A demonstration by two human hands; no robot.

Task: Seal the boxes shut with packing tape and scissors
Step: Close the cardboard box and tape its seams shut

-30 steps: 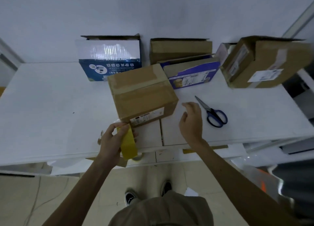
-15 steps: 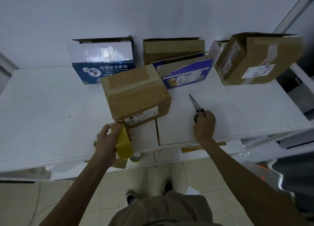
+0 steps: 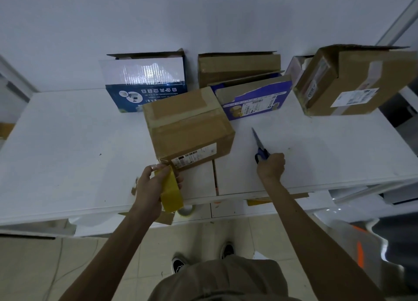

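Sitting on the tabletop (image 3: 67,142), the brown box (image 3: 187,128) has tape (image 3: 166,165) running from its near corner to the roll (image 3: 172,192) the left hand (image 3: 148,189) grips; should that slacken while the right hand (image 3: 271,167), closed on the scissors (image 3: 260,150), lifts them, the strip could stick to itself.

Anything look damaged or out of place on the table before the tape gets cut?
Yes. The purple box at the back has its printed face torn, with bare cardboard showing along the top. The table edge also looks chipped, just beside the left hand. Nothing is spilled.
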